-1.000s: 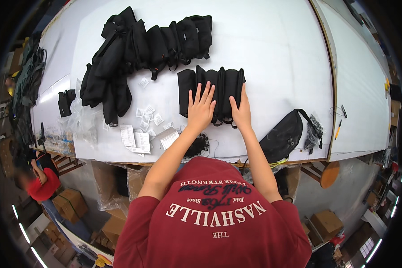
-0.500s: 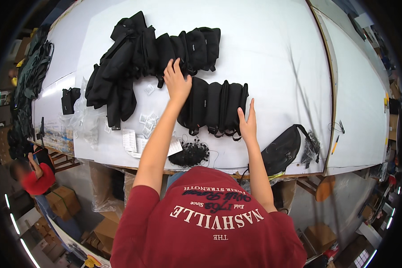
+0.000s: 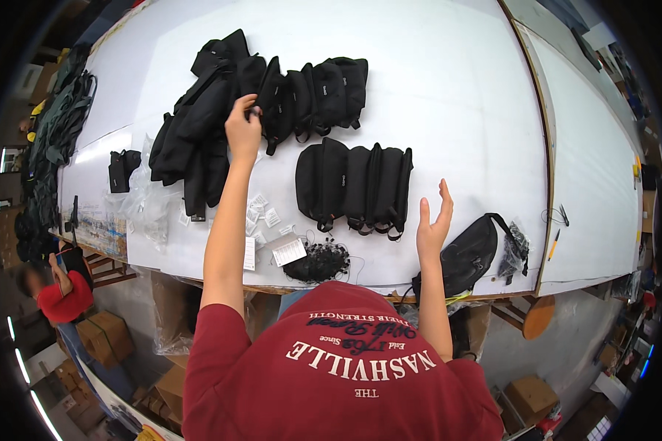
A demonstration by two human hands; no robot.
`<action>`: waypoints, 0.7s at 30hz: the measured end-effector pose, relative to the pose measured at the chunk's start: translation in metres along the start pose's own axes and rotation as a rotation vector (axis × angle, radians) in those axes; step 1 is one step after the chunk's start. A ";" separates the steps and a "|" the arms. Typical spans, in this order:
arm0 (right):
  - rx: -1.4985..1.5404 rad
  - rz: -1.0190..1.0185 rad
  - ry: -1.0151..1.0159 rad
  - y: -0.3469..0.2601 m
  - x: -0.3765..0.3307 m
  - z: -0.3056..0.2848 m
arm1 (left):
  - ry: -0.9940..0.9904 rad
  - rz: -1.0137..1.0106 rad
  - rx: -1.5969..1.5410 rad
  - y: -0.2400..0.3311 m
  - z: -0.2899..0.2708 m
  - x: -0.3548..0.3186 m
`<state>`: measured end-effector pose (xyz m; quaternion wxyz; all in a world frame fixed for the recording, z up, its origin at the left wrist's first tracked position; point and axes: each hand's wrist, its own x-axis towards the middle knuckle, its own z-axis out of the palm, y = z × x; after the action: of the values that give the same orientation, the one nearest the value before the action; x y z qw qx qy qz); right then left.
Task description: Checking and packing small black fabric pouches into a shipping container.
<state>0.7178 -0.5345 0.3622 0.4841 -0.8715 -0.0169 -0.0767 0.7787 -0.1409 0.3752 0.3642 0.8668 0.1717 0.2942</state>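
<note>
My left hand (image 3: 243, 131) is at the back row of black fabric pouches, its fingers curled and closed on the edge of a black pouch (image 3: 250, 73); the fingertips are partly hidden. More pouches (image 3: 338, 92) stand side by side to the right of it, and a heap of black pouches (image 3: 187, 140) lies to the left. Nearer to me is a second, separate row of black pouches (image 3: 357, 187) with small loops at their lower ends. My right hand (image 3: 434, 226) hovers to the right of that row, fingers apart, holding nothing.
Near the table's front edge lie a tangle of black strings (image 3: 316, 261), white printed tags (image 3: 288, 251) and clear plastic bags (image 3: 151, 202). A larger black bag (image 3: 469, 250) and an orange pen (image 3: 554, 244) are on the right. A person in red (image 3: 65, 294) is at far left.
My left hand has moved left from the near row to the back row and closed there. The right hand has drawn away from the near row, rightward and toward me.
</note>
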 end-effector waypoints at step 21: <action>0.557 0.310 -1.358 -0.131 -0.069 -0.037 | -0.647 -0.179 -0.547 0.136 -0.173 -0.214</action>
<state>0.6317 -0.4928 0.4814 0.5750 -0.5648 -0.2078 0.5542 0.5157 -0.2504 0.4895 0.6397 0.7676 0.0388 0.0090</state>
